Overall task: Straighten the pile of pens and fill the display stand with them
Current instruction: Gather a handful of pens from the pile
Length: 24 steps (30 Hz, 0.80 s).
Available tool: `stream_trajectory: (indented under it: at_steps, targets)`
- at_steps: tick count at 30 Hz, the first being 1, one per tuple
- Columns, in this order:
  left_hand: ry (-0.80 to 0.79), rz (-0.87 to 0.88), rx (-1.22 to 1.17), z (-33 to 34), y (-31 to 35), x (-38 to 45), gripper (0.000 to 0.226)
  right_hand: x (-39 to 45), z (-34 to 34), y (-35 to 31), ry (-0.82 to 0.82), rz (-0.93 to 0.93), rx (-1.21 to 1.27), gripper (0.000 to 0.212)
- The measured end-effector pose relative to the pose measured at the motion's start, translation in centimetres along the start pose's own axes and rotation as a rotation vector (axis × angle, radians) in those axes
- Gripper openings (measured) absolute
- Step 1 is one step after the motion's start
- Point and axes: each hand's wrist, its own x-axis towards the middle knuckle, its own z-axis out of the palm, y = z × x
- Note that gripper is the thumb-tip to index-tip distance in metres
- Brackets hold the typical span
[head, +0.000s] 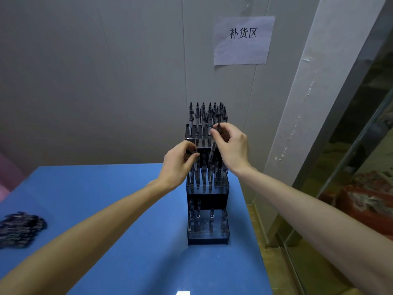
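Both hands at display stand point(208, 201), left hand point(177, 165) pinching a pen top, right hand point(230, 145) pinching tilted pen point(213, 148)

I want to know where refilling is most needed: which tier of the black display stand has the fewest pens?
The bottom tier of the black stepped plastic display stand: only a few pens with open gaps, while the middle and top tiers look densely packed.

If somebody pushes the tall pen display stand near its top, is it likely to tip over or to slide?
The display stand looks tall against a narrow base, and the top tier is packed with pens, so a push up high would probably tip it. The blue table looks smooth, so a low push might slide it. The left hand at mid height may steady it.
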Motion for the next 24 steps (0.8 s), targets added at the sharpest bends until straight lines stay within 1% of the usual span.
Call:
stream_trajectory:
  at_steps: [3, 8, 12, 14, 20, 22, 24]
  targets:
    - [-0.016, -0.011, -0.004, 0.5, -0.6, -0.4, 0.01, 0.0, 0.2, 0.2, -0.093, -0.006, -0.03, 0.013]
    - [-0.023, -0.032, 0.05, 0.4, -1.4, -0.4, 0.011, -0.5, 0.6, 1.0, -0.265, 0.0, -0.238, 0.016]
    - [-0.003, -0.02, 0.08, 0.3, -1.7, -0.1, 0.012, -1.0, 1.0, 1.5, -0.304, 0.012, -0.272, 0.02]
    - [0.011, -0.003, 0.077, 0.3, -1.6, 0.0, 0.012, -0.8, 0.8, 1.5, -0.312, -0.013, -0.299, 0.021]
    - [-0.02, -0.01, 0.034, 0.1, -1.6, 0.2, 0.015, 0.0, 0.7, 1.9, -0.412, 0.001, -0.229, 0.02]
    - [-0.089, -0.006, 0.082, 0.1, -1.7, 0.0, 0.017, 0.3, 0.5, 2.0, -0.47, 0.001, -0.189, 0.018]
    - [-0.159, 0.028, 0.183, 0.2, -1.8, -0.4, 0.017, 0.8, 0.2, 1.9, -0.546, -0.01, -0.156, 0.017]
